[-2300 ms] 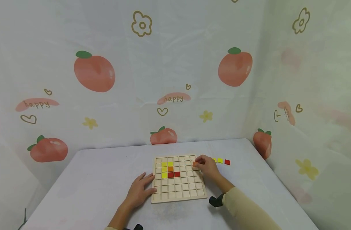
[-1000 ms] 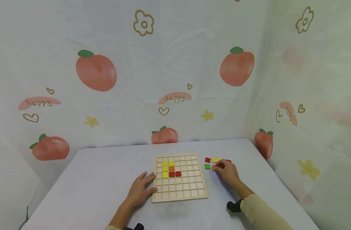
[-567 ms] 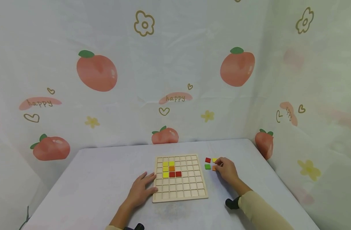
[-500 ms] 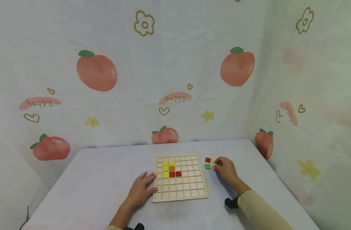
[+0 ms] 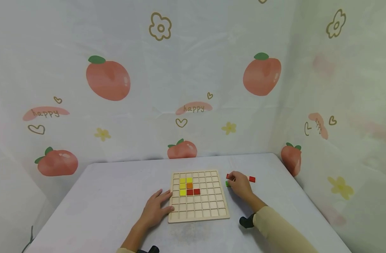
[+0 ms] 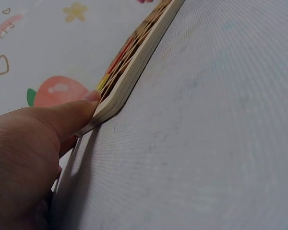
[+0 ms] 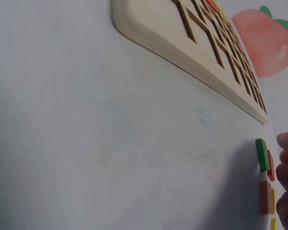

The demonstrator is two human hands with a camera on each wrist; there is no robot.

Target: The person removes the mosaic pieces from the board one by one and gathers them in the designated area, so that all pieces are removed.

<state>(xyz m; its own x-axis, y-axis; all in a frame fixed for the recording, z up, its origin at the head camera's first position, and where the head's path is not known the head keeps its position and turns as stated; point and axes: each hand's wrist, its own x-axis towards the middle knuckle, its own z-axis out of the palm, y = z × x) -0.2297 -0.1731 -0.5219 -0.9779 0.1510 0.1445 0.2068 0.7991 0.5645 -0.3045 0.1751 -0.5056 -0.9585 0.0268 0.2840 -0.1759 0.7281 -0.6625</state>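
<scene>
In the head view, a pale wooden grid board point(image 5: 208, 206) lies mid-table, with yellow tiles point(image 5: 183, 180), an orange tile point(image 5: 189, 185) and red tiles point(image 5: 193, 192) in its upper left cells. My left hand point(image 5: 152, 211) rests on the board's left edge, fingers extended and thumb point(image 6: 79, 111) on the rim. Over the loose tiles right of the board hovers my right hand point(image 5: 242, 185), its fingers bent near a green tile point(image 5: 227, 183) and a red tile point(image 5: 228, 176). I see no tile between them. An orange tile point(image 7: 264, 197) lies just below the fingers.
Yellow tiles point(image 7: 273, 224) lie beside the loose orange one, partly hidden by my right hand in the head view. Another red tile point(image 5: 252, 179) sits farther right. A fruit-patterned cloth wall point(image 5: 211, 70) rises behind the white table point(image 5: 117, 189).
My right hand has carried an orange tile from the board's right edge to the loose tiles, then shifted left off it toward the green and red tiles. My left hand has stayed put.
</scene>
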